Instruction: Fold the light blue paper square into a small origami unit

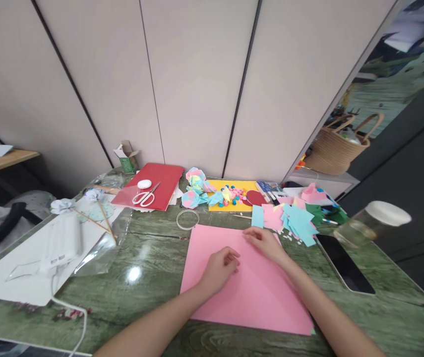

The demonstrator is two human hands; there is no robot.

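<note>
Paper: large pink sheet (249,287) lying flat on the green worktop (141,277), folded diagonally.
Left hand (219,270): fingers loosely curled, pressing the sheet's middle.
Right hand (266,243): fingertips flat, holding nothing, at the far corner.
Doing it well: probably match the edges before creasing firmly.

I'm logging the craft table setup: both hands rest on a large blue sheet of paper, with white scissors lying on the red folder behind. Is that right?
Not quite: the large sheet of paper is pink, not blue, as the head view shows. Both the left hand and right hand rest on it, and the white scissors do lie on the red folder behind.
</note>
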